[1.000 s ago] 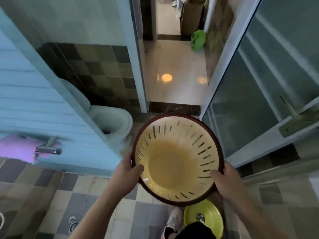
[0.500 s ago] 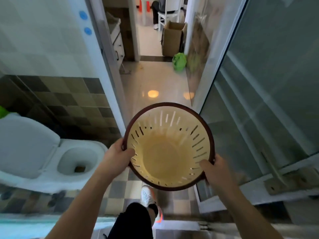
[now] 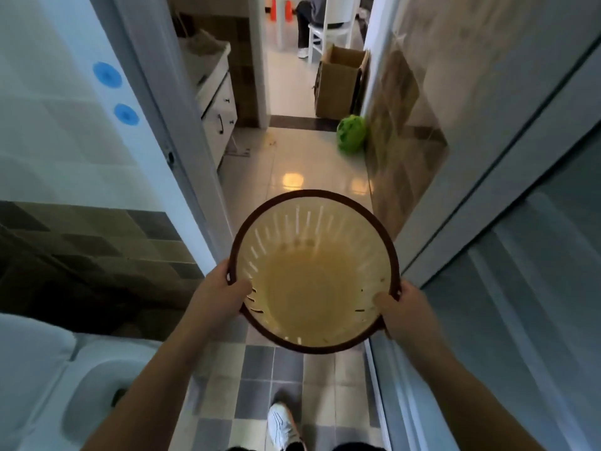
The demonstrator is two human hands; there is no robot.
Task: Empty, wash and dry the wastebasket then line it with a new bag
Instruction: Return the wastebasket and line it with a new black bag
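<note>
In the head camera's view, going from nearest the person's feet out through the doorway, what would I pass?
White shoe → wastebasket held by left hand and right hand → green bag on the floor → cardboard box → white chair.

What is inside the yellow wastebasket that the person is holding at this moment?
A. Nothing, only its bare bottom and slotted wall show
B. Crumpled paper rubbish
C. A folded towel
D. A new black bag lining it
A: the wastebasket, which the left hand and the right hand grip by its brown rim, shows only a bare yellow bottom and slotted wall.
</note>
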